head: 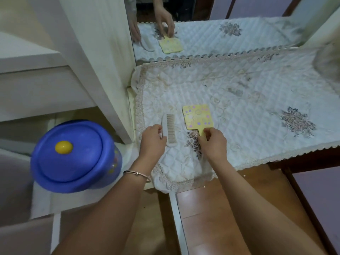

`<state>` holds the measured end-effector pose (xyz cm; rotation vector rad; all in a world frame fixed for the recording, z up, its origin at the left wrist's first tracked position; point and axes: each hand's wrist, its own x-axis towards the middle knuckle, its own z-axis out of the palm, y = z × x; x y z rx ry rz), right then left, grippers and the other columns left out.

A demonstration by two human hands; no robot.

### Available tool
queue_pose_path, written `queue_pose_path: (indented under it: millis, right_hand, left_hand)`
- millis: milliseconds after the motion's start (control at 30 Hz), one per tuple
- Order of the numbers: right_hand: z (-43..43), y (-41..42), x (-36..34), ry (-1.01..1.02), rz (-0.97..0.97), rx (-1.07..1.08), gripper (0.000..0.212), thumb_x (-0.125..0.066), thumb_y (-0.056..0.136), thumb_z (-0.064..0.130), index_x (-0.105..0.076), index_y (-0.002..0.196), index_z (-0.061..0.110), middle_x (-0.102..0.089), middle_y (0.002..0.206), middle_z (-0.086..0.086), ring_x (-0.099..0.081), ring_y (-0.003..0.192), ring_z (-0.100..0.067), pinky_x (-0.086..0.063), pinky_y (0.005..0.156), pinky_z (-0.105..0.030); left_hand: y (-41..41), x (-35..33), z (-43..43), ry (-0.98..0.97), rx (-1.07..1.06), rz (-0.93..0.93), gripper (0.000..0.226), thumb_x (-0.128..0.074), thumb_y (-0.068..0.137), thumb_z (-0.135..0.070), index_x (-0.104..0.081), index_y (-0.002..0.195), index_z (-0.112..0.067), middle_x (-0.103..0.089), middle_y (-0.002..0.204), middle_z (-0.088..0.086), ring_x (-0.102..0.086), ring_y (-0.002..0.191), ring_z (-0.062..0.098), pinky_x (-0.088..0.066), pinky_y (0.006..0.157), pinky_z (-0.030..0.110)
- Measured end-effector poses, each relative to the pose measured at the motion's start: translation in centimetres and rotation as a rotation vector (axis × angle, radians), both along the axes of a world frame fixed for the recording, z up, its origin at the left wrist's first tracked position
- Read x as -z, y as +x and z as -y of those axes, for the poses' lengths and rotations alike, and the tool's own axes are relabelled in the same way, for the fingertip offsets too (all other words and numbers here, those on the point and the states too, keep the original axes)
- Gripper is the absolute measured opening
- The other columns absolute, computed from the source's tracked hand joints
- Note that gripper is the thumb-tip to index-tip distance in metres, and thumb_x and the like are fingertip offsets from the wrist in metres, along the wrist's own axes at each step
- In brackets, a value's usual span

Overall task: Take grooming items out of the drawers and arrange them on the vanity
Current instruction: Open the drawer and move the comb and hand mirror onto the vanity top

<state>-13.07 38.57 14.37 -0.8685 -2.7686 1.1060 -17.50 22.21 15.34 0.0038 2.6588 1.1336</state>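
A white comb [169,129] lies on the quilted white cloth [248,100] of the vanity, teeth to the right. My left hand [152,139] grips its near left edge. Just right of it lies a yellow square hand mirror [197,116] with purple and white spots, face down, handle toward me. My right hand [213,142] pinches that handle with curled fingers. Both items rest flat on the cloth, a small gap between them.
A wall mirror [211,34] behind the vanity reflects the hands and items. A white cabinet side [103,70] stands at the left. A blue lidded tub [73,155] with a yellow knob sits lower left. Wooden floor lies below the vanity's front edge.
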Motion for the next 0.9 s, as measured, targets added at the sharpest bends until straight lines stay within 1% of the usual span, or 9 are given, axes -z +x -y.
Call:
queue_pose_path:
  millis: [133, 233, 367, 500, 600, 667, 733, 833, 900]
  right_hand:
    - [1.3, 3.2, -0.8, 0.115, -0.061, -0.121, 0.034, -0.057, 0.084, 0.011, -0.056, 0.117, 0.005, -0.057, 0.118, -0.019, -0.049, 0.111, -0.034, -0.042, 0.093, -0.042]
    - [3.3, 7.8, -1.2, 0.139, -0.036, -0.212, 0.034, -0.056, 0.084, 0.01, -0.057, 0.118, 0.008, -0.057, 0.119, -0.015, -0.048, 0.112, -0.031, -0.039, 0.094, -0.038]
    - [7.1, 16.1, -1.0, 0.108, 0.009, -0.327, 0.03, -0.058, 0.083, 0.011, -0.06, 0.113, 0.009, -0.062, 0.115, -0.01, -0.054, 0.109, -0.027, -0.042, 0.094, -0.036]
    - [10.9, 24.3, -0.1, 0.086, 0.103, -0.355, 0.026, -0.056, 0.085, 0.015, -0.063, 0.11, 0.012, -0.063, 0.114, -0.005, -0.054, 0.109, -0.023, -0.042, 0.095, -0.033]
    - [13.1, 29.0, 0.7, 0.097, 0.113, -0.35, 0.02, -0.056, 0.086, 0.017, -0.065, 0.103, 0.01, -0.065, 0.106, -0.008, -0.054, 0.103, -0.024, -0.041, 0.087, -0.031]
    - [14.3, 31.7, 1.3, 0.106, 0.132, -0.359, 0.019, -0.058, 0.086, 0.02, -0.066, 0.098, 0.009, -0.066, 0.103, -0.009, -0.055, 0.101, -0.026, -0.041, 0.086, -0.032]
    - [15.1, 33.9, 2.0, 0.101, 0.158, -0.381, 0.023, -0.06, 0.085, 0.023, -0.066, 0.104, 0.011, -0.066, 0.109, -0.007, -0.056, 0.106, -0.024, -0.042, 0.092, -0.031]
    - [15.8, 35.8, 2.7, 0.141, 0.218, -0.393, 0.034, -0.06, 0.085, 0.026, -0.06, 0.117, 0.012, -0.059, 0.122, -0.007, -0.05, 0.116, -0.025, -0.04, 0.098, -0.033]
    - [16.1, 36.2, 2.8, 0.195, 0.184, -0.37, 0.037, -0.061, 0.085, 0.024, -0.058, 0.119, 0.011, -0.058, 0.123, -0.008, -0.049, 0.115, -0.028, -0.041, 0.097, -0.035]
  left_hand:
    - [3.9, -1.2, 2.5, 0.069, 0.056, -0.009, 0.033, -0.051, 0.089, -0.012, -0.053, 0.122, -0.008, -0.056, 0.123, 0.01, -0.056, 0.105, 0.019, -0.04, 0.086, 0.022]
    - [8.7, -1.5, 6.2, 0.094, 0.089, 0.003, 0.029, -0.052, 0.089, -0.013, -0.057, 0.117, -0.011, -0.06, 0.119, 0.007, -0.057, 0.099, 0.012, -0.044, 0.087, 0.023]
    - [16.9, -0.2, 12.9, 0.071, 0.147, 0.066, 0.023, -0.055, 0.087, -0.008, -0.064, 0.108, -0.008, -0.068, 0.11, 0.011, -0.063, 0.1, 0.02, -0.043, 0.084, 0.019]
    - [25.3, 1.8, 20.2, -0.038, 0.101, 0.153, 0.025, -0.053, 0.089, -0.014, -0.062, 0.112, -0.011, -0.066, 0.114, 0.009, -0.061, 0.103, 0.02, -0.046, 0.089, 0.028]
    - [30.4, 3.2, 24.6, -0.126, 0.096, 0.105, 0.025, -0.052, 0.09, -0.015, -0.063, 0.112, -0.01, -0.066, 0.115, 0.008, -0.06, 0.106, 0.022, -0.046, 0.091, 0.032]
    - [33.4, 3.7, 26.8, -0.175, 0.114, 0.065, 0.025, -0.053, 0.089, -0.022, -0.065, 0.109, -0.012, -0.068, 0.112, 0.005, -0.06, 0.104, 0.022, -0.046, 0.089, 0.032]
    - [35.7, 4.4, 28.0, -0.191, 0.12, 0.015, 0.029, -0.056, 0.085, -0.029, -0.067, 0.105, -0.011, -0.069, 0.111, 0.005, -0.062, 0.104, 0.023, -0.045, 0.089, 0.031]
    - [37.1, 5.2, 28.3, -0.217, 0.135, -0.012, 0.036, -0.063, 0.084, -0.023, -0.059, 0.118, -0.012, -0.061, 0.124, 0.007, -0.055, 0.117, 0.024, -0.04, 0.101, 0.036]
    - [37.2, 5.6, 27.9, -0.266, 0.143, -0.023, 0.039, -0.061, 0.085, -0.021, -0.055, 0.123, -0.013, -0.058, 0.128, 0.006, -0.051, 0.12, 0.025, -0.038, 0.103, 0.038]
